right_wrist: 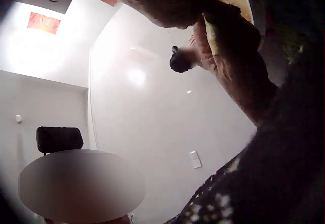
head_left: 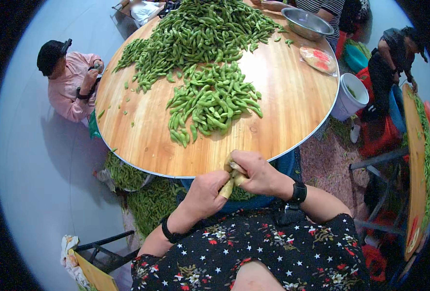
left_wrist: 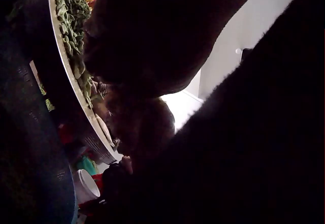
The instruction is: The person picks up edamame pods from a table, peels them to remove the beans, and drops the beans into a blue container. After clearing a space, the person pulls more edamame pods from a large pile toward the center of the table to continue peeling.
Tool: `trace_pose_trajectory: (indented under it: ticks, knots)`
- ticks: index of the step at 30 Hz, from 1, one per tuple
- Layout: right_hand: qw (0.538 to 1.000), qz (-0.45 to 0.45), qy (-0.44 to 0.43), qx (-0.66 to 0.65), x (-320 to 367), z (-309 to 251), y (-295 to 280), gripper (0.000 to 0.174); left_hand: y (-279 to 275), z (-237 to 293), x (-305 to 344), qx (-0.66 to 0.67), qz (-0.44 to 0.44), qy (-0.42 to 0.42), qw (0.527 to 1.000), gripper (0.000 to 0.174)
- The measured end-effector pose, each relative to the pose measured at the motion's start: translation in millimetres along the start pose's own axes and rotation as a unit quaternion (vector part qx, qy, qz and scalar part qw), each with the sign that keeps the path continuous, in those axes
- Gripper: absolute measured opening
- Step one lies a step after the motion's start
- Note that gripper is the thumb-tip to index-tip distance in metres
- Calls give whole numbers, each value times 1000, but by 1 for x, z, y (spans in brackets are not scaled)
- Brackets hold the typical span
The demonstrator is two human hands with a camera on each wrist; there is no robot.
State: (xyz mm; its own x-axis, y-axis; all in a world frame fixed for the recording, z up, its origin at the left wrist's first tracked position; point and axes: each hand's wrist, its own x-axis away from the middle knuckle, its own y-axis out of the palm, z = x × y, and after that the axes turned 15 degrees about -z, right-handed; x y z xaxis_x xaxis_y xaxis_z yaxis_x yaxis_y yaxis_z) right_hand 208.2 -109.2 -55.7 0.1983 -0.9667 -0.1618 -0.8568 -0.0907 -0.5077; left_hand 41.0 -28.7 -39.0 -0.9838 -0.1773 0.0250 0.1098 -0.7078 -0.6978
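Note:
Both hands meet just past the near edge of the round wooden table (head_left: pixel 142 145), over a blue tub (head_left: pixel 286 164). My left hand (head_left: pixel 203 194) has its fingers curled, with a yellowish cover (head_left: pixel 226 189) on its thumb. Against it, the right hand (head_left: pixel 263 174) is curled too, its fingertips touching the left's. They pinch a pale green soybean pod (right_wrist: pixel 209 36), mostly hidden by the fingers; a sliver shows in the right wrist view. Ahead of them lies a small heap of green soybean pods (head_left: pixel 215 102). The left wrist view is mostly dark.
A large mound of pods (head_left: pixel 200 36) covers the table's far side. A metal bowl (head_left: pixel 307 23) and a bagged flat item (head_left: pixel 317 60) lie at right. A white bucket (head_left: pixel 351 94) stands beyond the edge. A person in pink (head_left: pixel 72 82) sits at left; others are around.

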Motion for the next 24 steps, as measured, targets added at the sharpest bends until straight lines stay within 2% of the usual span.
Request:
trace_pose_trajectory:
  ticks: [3, 5, 6, 7, 8, 10, 11, 13, 14, 15, 16, 18, 21, 23, 24]
  knots:
    - [999, -43, -15, 17, 4, 3, -3, 14, -9, 7, 12, -36, -10, -17, 999, 19]
    - [997, -74, -10, 4, 11, -3, -10, 16, -26, 5, 38, -123, -192, -116, 967, 21]
    - [994, -107, -4, -10, 15, -5, -14, 20, -34, 4, 54, -186, -239, -193, 933, 23]
    - [990, -137, 10, 16, 18, -1, -15, 20, -40, 2, 65, -236, -218, -237, 917, 33]
    - [991, -134, 10, 16, 18, 2, -14, 20, -43, -3, 74, -300, -158, -238, 910, 33]
    - [984, -171, 4, 50, 16, 6, -14, 18, -58, -1, 59, -302, -111, -192, 927, 31]
    - [984, -171, 4, 50, 12, 6, -15, 18, -64, 10, 42, -279, -123, -244, 921, 26]
    - [991, -122, 40, -46, 0, 4, -19, 20, -65, -2, 8, -303, 28, -52, 951, 18]
    - [991, -122, 41, -43, -5, 5, -19, 20, -64, -11, -15, -298, 69, 0, 952, 14]
    - [998, -26, 23, -51, -10, 11, -18, 21, -64, -21, -37, -292, 110, 52, 949, 12]
    - [996, 70, 3, -59, -14, 18, -19, 23, -66, -32, -51, -291, 112, 56, 948, 12]
    - [997, 74, 11, -10, -11, 31, -21, 23, -66, -48, -71, -386, 102, 50, 916, 13]
    - [995, 91, -1, -46, -6, 37, -17, 25, -64, -52, -73, -386, 96, 39, 917, 13]
    - [990, 45, 86, -105, -4, 26, -19, 26, -62, -48, -69, -380, 100, 39, 919, 13]
    - [990, 45, 85, -104, -4, 23, -18, 26, -59, -45, -65, -354, 110, 32, 928, 15]
